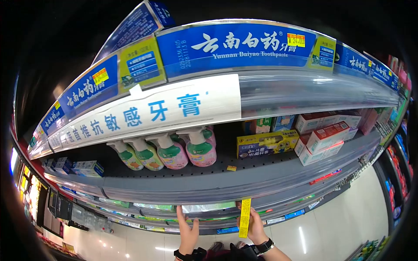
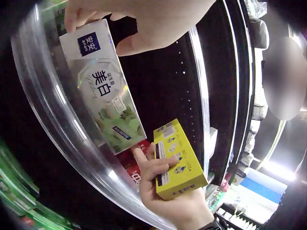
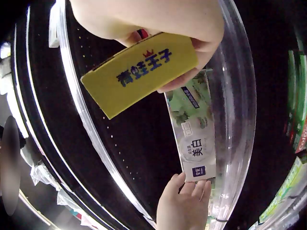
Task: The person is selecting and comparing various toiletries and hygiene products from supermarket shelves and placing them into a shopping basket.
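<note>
My right hand [image 1: 257,227] grips a yellow toothpaste box [image 2: 180,160], fingers and thumb wrapped round its side. Dark printed characters show on the box's face in the right wrist view. My left hand [image 1: 188,232] has its fingertips at one end of a white-and-green toothpaste box [image 2: 103,86], with the thumb along the corner and the fingers fairly straight. This box lies on a lower shelf just behind the clear front strip [image 2: 62,103]. In the left wrist view the right hand is close to the box's other end, above a red box [image 2: 132,165].
On the shelf above stand several pump bottles [image 1: 174,152], a yellow carton [image 1: 267,143] and stacked white-and-red boxes [image 1: 324,139]. Blue toothpaste boxes [image 1: 244,45] line the top shelf. Clear strips edge the shelves. Pale floor tiles [image 1: 322,222] lie below.
</note>
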The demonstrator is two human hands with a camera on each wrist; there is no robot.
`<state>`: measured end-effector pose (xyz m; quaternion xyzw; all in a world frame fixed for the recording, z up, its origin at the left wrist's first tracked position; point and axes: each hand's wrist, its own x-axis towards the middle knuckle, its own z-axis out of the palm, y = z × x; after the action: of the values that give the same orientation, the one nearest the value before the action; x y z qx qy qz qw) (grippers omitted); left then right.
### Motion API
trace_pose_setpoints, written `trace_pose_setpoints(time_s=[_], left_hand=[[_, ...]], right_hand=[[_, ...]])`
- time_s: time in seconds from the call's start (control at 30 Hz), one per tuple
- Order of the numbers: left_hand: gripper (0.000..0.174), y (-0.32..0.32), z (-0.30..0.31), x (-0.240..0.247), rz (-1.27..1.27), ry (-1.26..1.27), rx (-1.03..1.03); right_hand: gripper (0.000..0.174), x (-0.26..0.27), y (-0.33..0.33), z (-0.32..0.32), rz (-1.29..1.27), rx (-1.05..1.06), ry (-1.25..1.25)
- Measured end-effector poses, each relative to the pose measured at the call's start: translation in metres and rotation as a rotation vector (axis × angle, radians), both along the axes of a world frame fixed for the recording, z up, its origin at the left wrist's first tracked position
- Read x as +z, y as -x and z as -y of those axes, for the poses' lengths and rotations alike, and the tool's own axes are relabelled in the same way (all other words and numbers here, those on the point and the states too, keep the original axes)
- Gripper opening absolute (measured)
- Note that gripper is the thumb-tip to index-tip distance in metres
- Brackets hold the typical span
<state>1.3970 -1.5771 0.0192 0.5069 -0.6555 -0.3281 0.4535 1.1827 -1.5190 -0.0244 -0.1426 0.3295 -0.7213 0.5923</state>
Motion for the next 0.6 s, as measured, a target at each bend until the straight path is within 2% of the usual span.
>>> trace_pose_setpoints(time_s=[0.07,0.13,0.27,0.37,0.43,0.57,0.6], left_hand=[[0.074,0.001,0.003,-0.007,0.042,0.030,0.027],[0.074,0.004,0.007,-0.006,0.071,-0.090,0.029],[0.071,0.006,0.008,-0.001,0.066,-0.132,0.052],[0.068,0.005,0.011,-0.009,0.135,-0.129,0.030],[0.065,0.002,0.016,-0.016,0.222,0.066,0.001],[0.068,-0.004,0.026,-0.017,0.340,0.117,-0.009],[0.065,-0.004,0.025,-0.014,0.288,0.025,-0.021]], right_hand=[[0.040,-0.006,0.003,0.002,-0.016,0.002,-0.003],[0.038,-0.006,0.007,0.005,-0.019,0.004,-0.014],[0.036,-0.023,0.008,0.007,-0.035,-0.026,-0.081],[0.032,-0.016,0.014,0.006,-0.055,-0.023,-0.100],[0.031,-0.004,0.015,0.003,-0.036,-0.029,-0.073],[0.030,-0.002,0.015,0.006,0.003,-0.035,-0.075],[0.030,-0.008,0.015,0.007,0.030,-0.016,-0.076]])
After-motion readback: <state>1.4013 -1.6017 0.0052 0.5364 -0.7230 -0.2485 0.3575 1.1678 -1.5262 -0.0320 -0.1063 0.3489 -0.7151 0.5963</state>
